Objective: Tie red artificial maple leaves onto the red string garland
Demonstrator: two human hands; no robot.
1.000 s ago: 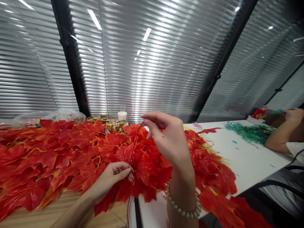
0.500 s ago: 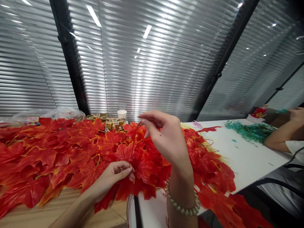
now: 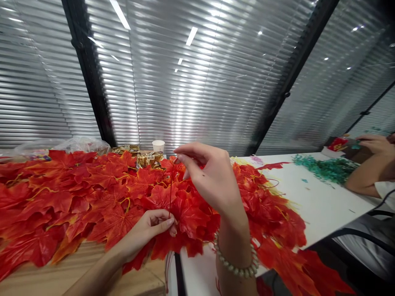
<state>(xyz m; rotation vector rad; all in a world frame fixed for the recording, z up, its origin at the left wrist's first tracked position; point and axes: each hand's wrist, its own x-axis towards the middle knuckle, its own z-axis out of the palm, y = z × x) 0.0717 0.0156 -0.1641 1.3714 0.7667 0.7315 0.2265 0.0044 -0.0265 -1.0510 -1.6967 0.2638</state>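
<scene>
- Head view: string [image 3: 170,197] straight, in front of leaves [image 3: 114,222].
- Left hand [image 3: 149,229] pinches it low; right hand [image 3: 212,176] pinches top, above leaves.
- Probably light, limp; grip both ends.

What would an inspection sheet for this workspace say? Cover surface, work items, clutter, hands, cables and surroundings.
Surface: white tabletop at right; wood-toned surface at lower left.
Work items: thin red strand between the hands; red maple-shaped leaves heaped around them.
Clutter: gold packets, white cup and clear plastic behind the leaves; green material at right.
Hands: left hand and right hand pinch the strand.
Cables: none identifiable with certainty.
Surroundings: blinds behind; co-worker's arm at right.
</scene>
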